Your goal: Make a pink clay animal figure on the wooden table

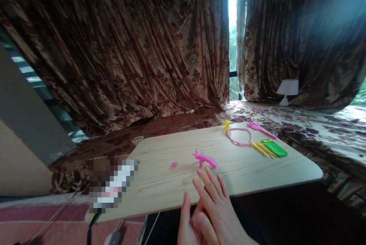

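Observation:
My left hand (185,218) is at the near edge of the table, its thumb pointing up. My right hand (219,203) lies across it with long, straight fingers, palm against palm. Whatever may be between the palms is hidden, and most of the left fingers are covered. Just beyond my fingertips lies a pink modelling-clay figure (210,160) with a curved body and thin prongs at one end. A small pink clay ball (175,164) rests to its left.
On the wooden table (160,184), at the far right, are a pink ring (240,145), a pink hand-shaped piece (264,130), yellow sticks (260,149), a green flat piece (276,149) and a yellow piece (227,124). A blurred-out object (114,186) occupies the left end. A white lamp (287,88) stands behind.

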Available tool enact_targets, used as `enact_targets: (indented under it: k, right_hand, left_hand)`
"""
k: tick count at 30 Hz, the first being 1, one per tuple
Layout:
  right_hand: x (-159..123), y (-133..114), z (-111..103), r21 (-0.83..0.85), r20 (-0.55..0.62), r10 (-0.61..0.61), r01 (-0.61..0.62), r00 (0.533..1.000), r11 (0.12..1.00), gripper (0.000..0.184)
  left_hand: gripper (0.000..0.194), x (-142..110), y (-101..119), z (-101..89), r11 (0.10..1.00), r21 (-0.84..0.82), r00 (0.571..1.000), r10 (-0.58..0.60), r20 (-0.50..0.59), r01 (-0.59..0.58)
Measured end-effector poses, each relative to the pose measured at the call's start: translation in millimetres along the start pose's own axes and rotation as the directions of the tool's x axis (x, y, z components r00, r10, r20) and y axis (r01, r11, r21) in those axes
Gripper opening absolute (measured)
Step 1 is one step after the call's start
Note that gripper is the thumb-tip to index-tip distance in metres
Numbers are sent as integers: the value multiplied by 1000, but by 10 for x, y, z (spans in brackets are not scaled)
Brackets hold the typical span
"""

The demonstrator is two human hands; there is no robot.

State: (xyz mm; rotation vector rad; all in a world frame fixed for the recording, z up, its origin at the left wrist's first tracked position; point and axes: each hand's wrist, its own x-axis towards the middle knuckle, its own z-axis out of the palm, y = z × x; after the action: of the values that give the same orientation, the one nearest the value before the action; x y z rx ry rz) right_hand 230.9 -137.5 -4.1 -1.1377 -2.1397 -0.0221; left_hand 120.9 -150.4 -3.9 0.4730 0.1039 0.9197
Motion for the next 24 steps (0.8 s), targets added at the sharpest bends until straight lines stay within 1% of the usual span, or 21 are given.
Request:
enact_targets:
  k: [3,4,5,6,9,10,11,12,14,15,16,17,19,21,22,24]
  right_hand:
    - [23,28,-13,-25,-53,135,-137,989,990,57]
    - [19,34,-8,-35,-66,157,-159,985,987,56]
    - [9,32,6,-42,-68,139,-142,988,989,57]
    - [-7,22,27,-47,-63,89,-92,994,995,59]
    - [-42,-29,82,-34,-16,-87,87,996,996,65]
    - [-37,-39,82,-25,-6,-104,104,995,994,65]
    - [-23,-39,70,-19,-4,-82,82,997,996,64]
    - [-2,-31,50,-16,-11,-32,32,999,999,62]
    - [36,-4,3,-10,-46,84,-85,995,996,59]
    - [43,5,-11,-9,-55,124,-124,991,992,59]
    - [38,7,-15,-7,-54,126,-127,991,992,60]
    - [22,-1,-10,-5,-41,97,-98,994,995,62]
    - [-17,-36,15,4,7,-16,16,1000,1000,68]
    - [-26,-68,22,21,37,-113,112,993,993,72]
    - [-11,-72,10,25,38,-111,110,993,994,71]
    - [46,-58,-33,26,-1,-13,13,1000,1000,66]
  left_hand:
    - [60,-34,-8,6,997,-11,997,-79,12,79]
    - [62,-43,-8,8,995,-13,996,-94,11,94]
    - [63,-50,-4,12,996,-15,996,-92,8,92]
    - [64,-53,6,19,998,-15,998,-68,-2,68]
    - [62,-51,41,55,998,-12,997,54,-46,-55]
    - [61,-49,44,69,997,-14,995,79,-59,-80]
    - [61,-47,40,83,997,-14,994,81,-71,-82]
    - [61,-46,31,94,998,-10,995,63,-78,-64]
    - [62,-44,12,108,1000,0,997,1,-79,0]
    - [63,-43,11,112,1000,7,997,-25,-76,26]
    - [64,-43,17,118,999,12,997,-35,-69,36]
    - [64,-43,30,126,1000,12,998,-28,-60,29]
    - [63,-47,60,153,999,6,998,36,-58,-35]
    - [63,-55,70,191,994,-1,992,109,-63,-109]
    - [63,-58,62,210,992,-4,990,123,-64,-123]
    - [64,-62,27,234,995,-8,994,95,-55,-95]
